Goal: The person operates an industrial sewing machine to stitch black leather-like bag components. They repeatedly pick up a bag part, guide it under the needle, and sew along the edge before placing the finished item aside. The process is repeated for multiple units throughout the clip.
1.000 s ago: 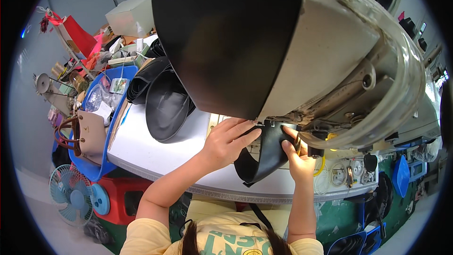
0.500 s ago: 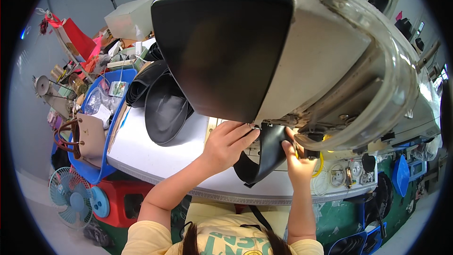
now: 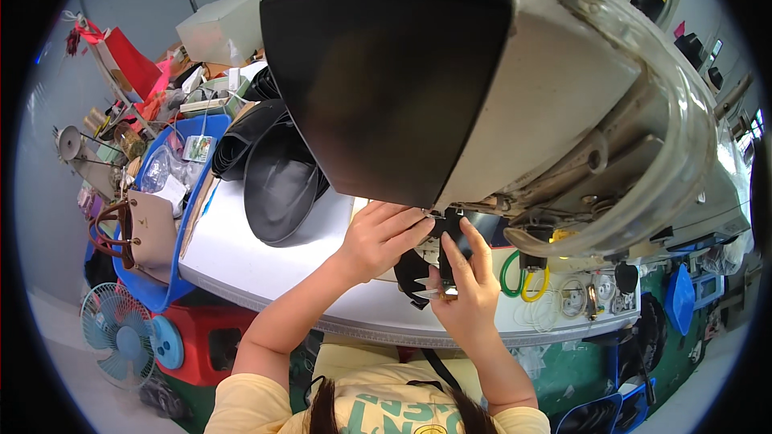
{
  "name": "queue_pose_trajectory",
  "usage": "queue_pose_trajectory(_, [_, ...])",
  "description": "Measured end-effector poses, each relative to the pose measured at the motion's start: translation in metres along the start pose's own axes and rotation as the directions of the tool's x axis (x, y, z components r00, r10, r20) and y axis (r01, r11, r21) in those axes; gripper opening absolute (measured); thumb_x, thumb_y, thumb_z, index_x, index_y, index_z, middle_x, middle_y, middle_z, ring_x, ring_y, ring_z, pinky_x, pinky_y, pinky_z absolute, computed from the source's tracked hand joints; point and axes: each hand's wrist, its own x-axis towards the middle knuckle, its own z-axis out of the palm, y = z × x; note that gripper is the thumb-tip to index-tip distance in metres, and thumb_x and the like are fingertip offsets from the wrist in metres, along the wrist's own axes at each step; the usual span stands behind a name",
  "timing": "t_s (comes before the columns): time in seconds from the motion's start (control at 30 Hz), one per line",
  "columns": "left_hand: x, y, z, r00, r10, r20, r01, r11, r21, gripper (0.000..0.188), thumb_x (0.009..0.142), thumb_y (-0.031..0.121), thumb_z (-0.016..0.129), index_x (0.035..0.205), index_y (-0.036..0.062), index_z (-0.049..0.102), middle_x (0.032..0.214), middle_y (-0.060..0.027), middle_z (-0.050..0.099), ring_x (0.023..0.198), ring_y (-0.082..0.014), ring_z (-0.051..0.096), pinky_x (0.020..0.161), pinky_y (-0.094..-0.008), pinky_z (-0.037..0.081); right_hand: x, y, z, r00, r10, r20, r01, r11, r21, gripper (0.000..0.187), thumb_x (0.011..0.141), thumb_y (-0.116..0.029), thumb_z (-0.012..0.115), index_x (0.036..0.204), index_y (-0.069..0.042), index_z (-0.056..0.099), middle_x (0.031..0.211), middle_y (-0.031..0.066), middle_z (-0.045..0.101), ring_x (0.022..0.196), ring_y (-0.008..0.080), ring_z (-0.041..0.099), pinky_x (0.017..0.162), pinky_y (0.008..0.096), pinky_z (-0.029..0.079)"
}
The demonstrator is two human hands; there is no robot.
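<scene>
A black sheet-like piece point(image 3: 411, 269) curves down over the front of the white table, under the head of a large sewing machine point(image 3: 563, 104). My left hand point(image 3: 376, 239) lies at the left of the piece's far end, fingers pressed together, fingertips at the machine's needle area. My right hand point(image 3: 469, 289) grips the piece from the right, with two fingers stretched along it toward the needle area. Beside the right thumb shows a small silvery pointed thing point(image 3: 435, 289), its kind unclear. The machine's dark front cover hides the stitching spot in part.
Curved black pieces point(image 3: 280, 185) are stacked on the table at left. Beyond its edge, a blue tub point(image 3: 165, 293) holds a beige handbag point(image 3: 153, 237). A blue fan point(image 3: 125, 337) stands below. Green and yellow rings point(image 3: 536, 283) lie right of my hands.
My right hand has moved left and nearer the needle area, and the silvery thing now shows by its thumb. The black piece has turned and shows less surface. My left hand has barely moved.
</scene>
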Motion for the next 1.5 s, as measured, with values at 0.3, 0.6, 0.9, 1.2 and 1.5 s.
queue_pose_trajectory(0.3, [0.009,0.007,0.0,0.999,-0.021,-0.047,0.025,0.996,0.087,0.028,0.06,0.002,0.066,0.089,0.0016,0.067,0.09,-0.0091,0.065,0.087,-0.0265,0.063,0.078,-0.0382,0.051,0.013,0.01,-0.011,0.999,-0.036,0.014,0.034,0.995,0.092,0.042,0.071,0.005,0.065,0.112,-0.002,0.061,0.124,0.0212,0.055,0.11,0.036,0.058,0.086,0.0382,0.051])
queue_pose_trajectory(0.6, [0.008,0.006,0.001,0.998,-0.033,-0.06,0.039,0.994,0.098,0.024,0.065,0.003,0.067,0.088,0.0015,0.067,0.089,-0.0085,0.065,0.087,-0.0261,0.062,0.078,-0.0385,0.05,0.018,0.018,-0.013,0.998,-0.054,0.028,0.053,0.997,0.054,0.038,0.073,0.004,0.065,0.111,-0.001,0.063,0.12,0.0201,0.057,0.106,0.0357,0.06,0.084,0.0381,0.051])
queue_pose_trajectory(0.9, [0.006,0.019,0.001,0.997,-0.062,-0.041,0.069,0.981,0.183,0.026,0.064,0.002,0.067,0.09,0.0016,0.067,0.091,-0.009,0.065,0.088,-0.025,0.063,0.074,-0.0365,0.051,0.017,0.042,-0.017,0.996,0.031,0.089,-0.038,0.995,0.087,0.042,0.078,0.009,0.059,0.114,-0.01,0.065,0.122,0.0154,0.057,0.095,0.0252,0.063,0.081,0.0301,0.051])
queue_pose_trajectory(1.2, [-0.017,0.032,0.004,0.958,-0.276,-0.077,0.277,0.961,0.002,0.035,0.072,0.001,0.064,0.108,0.0007,0.061,0.109,-0.0122,0.061,0.103,-0.028,0.058,0.091,-0.039,0.043,0.016,0.073,-0.014,0.998,0.005,0.064,-0.005,1.0,0.004,0.059,0.066,0.021,0.048,0.113,-0.008,0.066,0.105,0.0059,0.065,0.072,0.0087,0.059,0.056,0.0201,0.042])
queue_pose_trajectory(1.5, [-0.093,-0.031,0.02,0.336,-0.628,0.702,0.17,-0.692,-0.701,0.052,0.086,0.024,0.065,0.128,0.0006,0.045,0.123,-0.0149,0.055,0.115,-0.0281,0.053,0.101,-0.0424,0.042,0.003,-0.001,-0.001,0.948,-0.318,0.007,0.314,0.934,-0.17,0.025,0.067,-0.004,0.069,0.091,-0.003,0.066,0.088,0.0066,0.063,0.066,0.0189,0.055,0.052,0.0296,0.044])
